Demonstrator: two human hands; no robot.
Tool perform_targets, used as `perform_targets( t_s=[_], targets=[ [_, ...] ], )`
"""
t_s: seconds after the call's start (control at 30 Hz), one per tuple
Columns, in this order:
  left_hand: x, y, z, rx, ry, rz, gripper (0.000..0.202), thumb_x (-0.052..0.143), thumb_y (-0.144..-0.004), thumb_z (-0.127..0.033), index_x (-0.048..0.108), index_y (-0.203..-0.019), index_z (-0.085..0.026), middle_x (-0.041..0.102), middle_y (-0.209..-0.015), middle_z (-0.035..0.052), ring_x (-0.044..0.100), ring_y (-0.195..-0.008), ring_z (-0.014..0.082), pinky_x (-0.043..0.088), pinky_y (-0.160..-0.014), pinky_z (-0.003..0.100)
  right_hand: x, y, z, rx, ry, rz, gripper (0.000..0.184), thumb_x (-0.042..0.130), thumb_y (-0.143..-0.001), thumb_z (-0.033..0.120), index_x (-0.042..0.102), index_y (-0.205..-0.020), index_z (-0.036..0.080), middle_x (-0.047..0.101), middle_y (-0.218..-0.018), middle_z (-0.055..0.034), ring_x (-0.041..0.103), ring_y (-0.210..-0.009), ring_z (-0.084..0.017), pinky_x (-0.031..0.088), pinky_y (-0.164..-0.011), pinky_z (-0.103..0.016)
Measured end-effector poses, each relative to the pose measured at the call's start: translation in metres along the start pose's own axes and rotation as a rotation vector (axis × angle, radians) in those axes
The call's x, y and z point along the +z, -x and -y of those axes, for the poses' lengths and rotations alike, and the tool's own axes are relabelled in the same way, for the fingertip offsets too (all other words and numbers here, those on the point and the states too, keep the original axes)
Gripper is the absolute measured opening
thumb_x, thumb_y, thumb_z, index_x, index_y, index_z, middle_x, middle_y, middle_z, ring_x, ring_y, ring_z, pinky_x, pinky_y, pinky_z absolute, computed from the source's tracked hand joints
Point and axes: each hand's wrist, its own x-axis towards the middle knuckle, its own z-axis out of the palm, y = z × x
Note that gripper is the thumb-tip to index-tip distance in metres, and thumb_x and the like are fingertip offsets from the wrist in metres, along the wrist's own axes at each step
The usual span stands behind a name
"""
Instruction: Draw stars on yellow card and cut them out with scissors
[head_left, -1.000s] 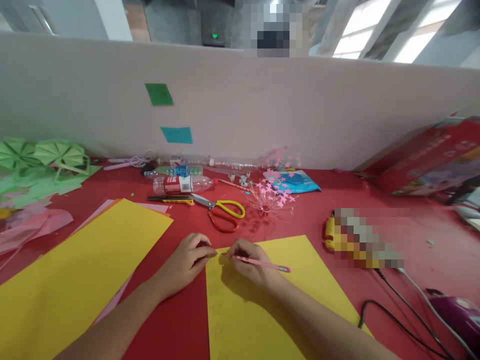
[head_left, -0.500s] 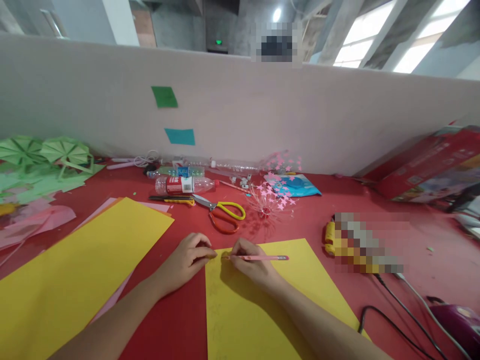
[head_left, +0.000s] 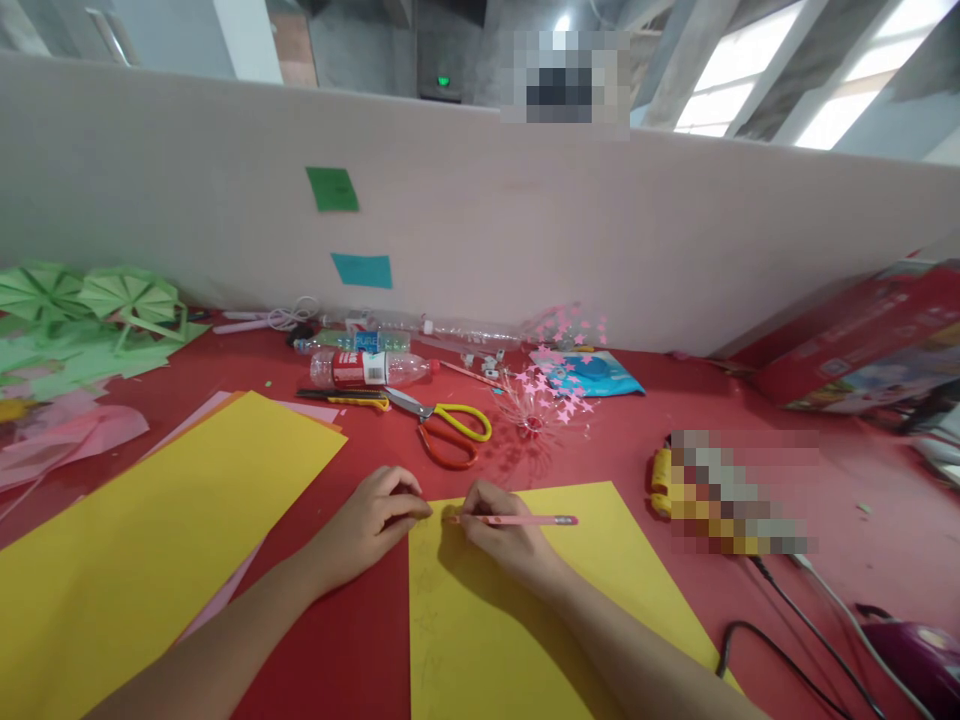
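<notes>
A sheet of yellow paper (head_left: 600, 580) lies on the red table in front of me, with faint pencil marks down its left side. My right hand (head_left: 506, 530) is closed around a pink pencil (head_left: 532, 520), its point at the paper near the top left corner. The pencil slants almost level, eraser end to the right. My left hand (head_left: 386, 515) rests with loosely bent fingers, their tips at the sheet's left edge near that corner. Beyond the hands lie scissors (head_left: 450, 428) with one yellow and one red handle.
Stacked coloured paper (head_left: 180, 510) lies left. Behind are a utility knife (head_left: 352, 400), plastic bottles (head_left: 375, 368), a pink star decoration (head_left: 544, 390) and a blue packet (head_left: 592, 370). Green paper fans (head_left: 127, 295) stand far left. A power strip (head_left: 720, 490) with cords lies right.
The view has shifted slightly. My right hand keeps the pencil at almost the same spot, and my left hand stays at the paper's edge.
</notes>
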Motion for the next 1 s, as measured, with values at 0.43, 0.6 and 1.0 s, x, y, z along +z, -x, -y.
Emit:
perform_targets(
  t_s=[0.43, 0.6, 1.0],
  targets=[
    [0.0006, 0.0001, -0.0003, -0.004, 0.003, 0.003, 0.023, 0.047, -0.091, -0.020, 0.068, -0.097, -0.026, 0.055, -0.102, 0.0046, 0.050, -0.100, 0.0192, 0.043, -0.090, 0.033, 0.0015, -0.0011, -0.0014, -0.009, 0.075, -0.092, 0.013, 0.051, -0.076, 0.024, 0.043, -0.065, 0.021, 0.047, -0.058, 0.0043, 0.041, -0.055, -0.012, 0.030, -0.051, -0.023],
    [0.0000, 0.0005, -0.0019, -0.011, 0.002, 0.001, 0.022, 0.048, -0.091, -0.018, 0.068, -0.096, -0.026, 0.055, -0.100, 0.0043, 0.051, -0.098, 0.0190, 0.043, -0.088, 0.033, 0.0011, -0.0008, 0.0009, -0.032, 0.084, -0.085, 0.013, 0.049, -0.072, 0.022, 0.040, -0.063, 0.021, 0.042, -0.055, 0.0056, 0.036, -0.052, -0.011, 0.026, -0.049, -0.022],
    [-0.0011, 0.0002, -0.0022, -0.004, -0.001, 0.007, 0.022, 0.048, -0.091, -0.019, 0.068, -0.097, -0.025, 0.055, -0.102, 0.0042, 0.051, -0.100, 0.0192, 0.043, -0.090, 0.033, -0.0023, 0.0000, 0.0079, -0.085, 0.096, -0.065, 0.008, 0.044, -0.063, 0.021, 0.037, -0.059, 0.022, 0.037, -0.053, 0.0057, 0.033, -0.050, -0.010, 0.025, -0.048, -0.022]
  ],
)
